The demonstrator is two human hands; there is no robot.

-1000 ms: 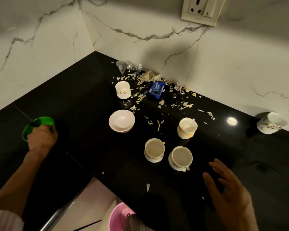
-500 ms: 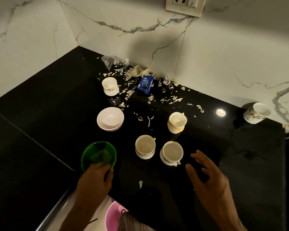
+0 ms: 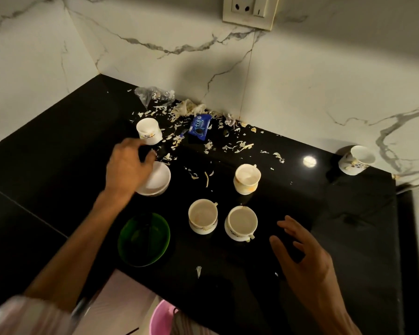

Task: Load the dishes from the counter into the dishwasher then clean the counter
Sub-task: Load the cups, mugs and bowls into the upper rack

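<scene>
Nearest the viewer, a pink bucket (image 3: 161, 319) showed below the front edge of the black counter (image 3: 58, 146). The right hand (image 3: 307, 261) hovered above the counter at lower right with its fingers spread and relaxed, holding nothing and touching none of the cups. To its left, a green bowl (image 3: 144, 239) stood upright on the counter near the front edge, free of either hand.

Just beyond, two stained white cups stood side by side: the near-left cup (image 3: 203, 216) and the near-right cup (image 3: 241, 223), the latter with its handle turned toward the viewer. A third stained cup (image 3: 247, 178) stood behind them, apart from both.

The left hand (image 3: 128, 168), blurred, reached over the left rim of a white bowl (image 3: 159, 178), with its fingers curled down at the rim; whether they had closed on the bowl could not be told. Behind that hand, a small white cup (image 3: 148, 130) with a dark motif stood upright.

Pale vegetable peelings (image 3: 237, 146) were scattered across the rear of the counter, thickest toward the corner. Among them lay a blue biscuit wrapper (image 3: 200, 126) and, nearer the corner, a crumpled clear plastic bag (image 3: 153, 94). Well apart at far right, a patterned cup (image 3: 357, 159) stood close to the marble wall (image 3: 324, 81), tilted in view. A wall socket (image 3: 249, 10) was mounted high on that wall.
</scene>
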